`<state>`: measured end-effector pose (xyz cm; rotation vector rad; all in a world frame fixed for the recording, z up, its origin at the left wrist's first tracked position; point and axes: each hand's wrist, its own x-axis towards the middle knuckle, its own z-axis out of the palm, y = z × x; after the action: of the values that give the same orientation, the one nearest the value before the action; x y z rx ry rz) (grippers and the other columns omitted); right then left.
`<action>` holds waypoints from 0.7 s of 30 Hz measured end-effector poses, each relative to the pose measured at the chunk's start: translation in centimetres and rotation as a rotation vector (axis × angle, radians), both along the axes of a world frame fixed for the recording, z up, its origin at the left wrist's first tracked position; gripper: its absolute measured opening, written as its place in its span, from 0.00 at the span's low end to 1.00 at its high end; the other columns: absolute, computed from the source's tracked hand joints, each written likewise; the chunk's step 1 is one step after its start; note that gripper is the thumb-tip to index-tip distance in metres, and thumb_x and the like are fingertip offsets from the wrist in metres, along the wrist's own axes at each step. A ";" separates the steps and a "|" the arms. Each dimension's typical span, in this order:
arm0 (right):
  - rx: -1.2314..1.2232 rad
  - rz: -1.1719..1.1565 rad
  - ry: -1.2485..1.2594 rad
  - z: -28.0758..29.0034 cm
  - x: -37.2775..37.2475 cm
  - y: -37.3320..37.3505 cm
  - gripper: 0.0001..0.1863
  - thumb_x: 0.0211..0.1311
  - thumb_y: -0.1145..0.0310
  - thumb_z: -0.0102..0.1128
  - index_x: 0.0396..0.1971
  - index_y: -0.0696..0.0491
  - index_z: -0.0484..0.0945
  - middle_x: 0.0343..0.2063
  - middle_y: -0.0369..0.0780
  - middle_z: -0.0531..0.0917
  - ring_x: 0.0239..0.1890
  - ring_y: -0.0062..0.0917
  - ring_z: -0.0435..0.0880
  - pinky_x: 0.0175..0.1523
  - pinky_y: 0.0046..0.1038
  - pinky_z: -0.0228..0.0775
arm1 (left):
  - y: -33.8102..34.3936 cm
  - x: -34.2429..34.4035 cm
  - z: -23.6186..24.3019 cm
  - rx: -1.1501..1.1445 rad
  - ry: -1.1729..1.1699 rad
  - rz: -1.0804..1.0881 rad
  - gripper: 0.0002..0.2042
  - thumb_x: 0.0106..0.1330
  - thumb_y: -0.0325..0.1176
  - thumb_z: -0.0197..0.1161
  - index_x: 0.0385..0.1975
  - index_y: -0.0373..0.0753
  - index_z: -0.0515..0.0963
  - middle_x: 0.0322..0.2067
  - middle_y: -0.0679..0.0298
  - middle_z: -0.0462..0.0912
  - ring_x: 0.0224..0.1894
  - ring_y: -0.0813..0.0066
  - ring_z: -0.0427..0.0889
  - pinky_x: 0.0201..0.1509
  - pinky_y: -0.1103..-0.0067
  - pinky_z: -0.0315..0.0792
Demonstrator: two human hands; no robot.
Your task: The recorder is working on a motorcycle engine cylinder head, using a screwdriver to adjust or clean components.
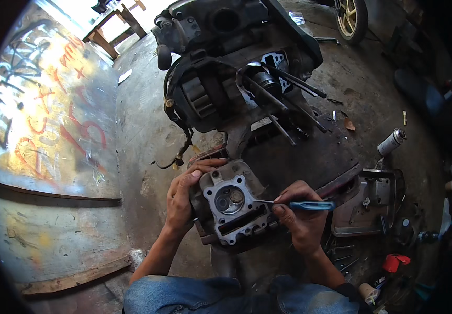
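Note:
A metal engine cylinder head [240, 182] rests in front of me with its flat gasket face up, showing a round combustion chamber with two valves. My left hand [180, 201] is wrapped round its left side, fingers over the far edge. In my right hand [305, 222] is a slim screwdriver [314, 205] with a blue handle. Its thin shaft points left, and the tip meets the gasket face just right of the chamber. Beyond stands a dark engine [200, 99] with a bare piston [267, 81] and long studs [303, 88] sticking out toward me.
A spray can [391, 142] stands at the right, beyond a metal cover [364, 204]. Several tools [345, 256] and a red item [395, 262] lie on the floor nearer me. A painted panel [53, 115] rises at the left; a wheel [350, 18] shows far right.

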<state>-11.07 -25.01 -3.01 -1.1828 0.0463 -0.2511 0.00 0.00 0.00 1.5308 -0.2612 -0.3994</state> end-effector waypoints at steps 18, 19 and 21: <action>-0.615 0.098 -0.223 3.0 1.9 0.8 0.19 0.61 0.67 0.83 0.51 0.53 0.89 0.47 0.42 0.91 0.51 0.36 0.90 0.60 0.38 0.80 | 0.5 0.8 -0.6 -0.125 0.131 0.065 0.22 0.82 0.39 0.47 0.53 0.25 0.84 0.67 0.45 0.83 0.73 0.53 0.77 0.80 0.63 0.68; -0.619 0.087 -0.219 2.7 1.9 0.7 0.20 0.60 0.66 0.84 0.51 0.52 0.89 0.47 0.42 0.91 0.51 0.36 0.90 0.60 0.37 0.79 | 0.3 0.9 -0.9 -0.132 0.136 0.060 0.22 0.82 0.39 0.47 0.53 0.25 0.84 0.67 0.45 0.83 0.73 0.53 0.77 0.80 0.63 0.68; -0.631 0.073 -0.210 2.5 1.9 0.5 0.21 0.60 0.65 0.85 0.51 0.51 0.89 0.47 0.42 0.91 0.51 0.36 0.90 0.59 0.36 0.79 | -0.1 1.2 -1.4 -0.079 0.078 0.026 0.25 0.82 0.43 0.47 0.56 0.25 0.81 0.68 0.43 0.80 0.68 0.53 0.81 0.74 0.62 0.76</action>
<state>-9.18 -24.54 -0.48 -1.7737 -0.2778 -0.3370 1.18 -0.12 -1.40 1.4366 -0.1931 -0.4226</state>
